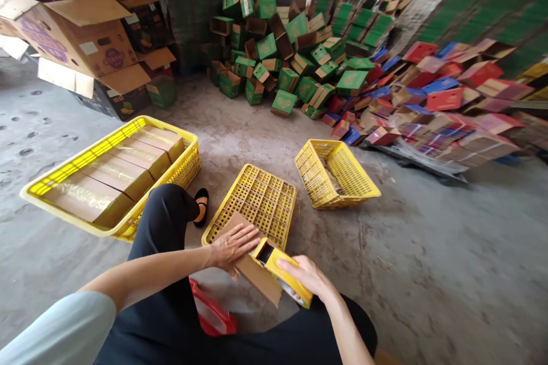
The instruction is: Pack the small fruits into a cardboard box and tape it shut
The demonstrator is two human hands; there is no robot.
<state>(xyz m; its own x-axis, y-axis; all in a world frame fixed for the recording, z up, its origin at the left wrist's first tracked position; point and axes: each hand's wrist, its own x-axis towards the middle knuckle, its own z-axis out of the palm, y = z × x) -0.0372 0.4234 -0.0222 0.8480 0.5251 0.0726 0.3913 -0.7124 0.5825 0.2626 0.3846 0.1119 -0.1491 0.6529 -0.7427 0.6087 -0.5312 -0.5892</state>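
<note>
Across the near edge of an upturned yellow crate (265,197), a brown cardboard piece (260,281) slants from far left to near right, the left hand (234,246) flat on it with fingers extended, the right hand (310,274), towards its near end, wrapped round a yellow tape dispenser (291,280). At left, a larger crate (64,228) holds a row of taped cartons (128,166); the far-right basket's (355,179) contents are unclear.

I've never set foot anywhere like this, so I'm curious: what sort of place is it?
Probably a warehouse or packing area: green cardboard boxes lie heaped at the back, a yellow plastic crate holds taped brown cartons, and the right hand grips a yellow tape dispenser.
</note>
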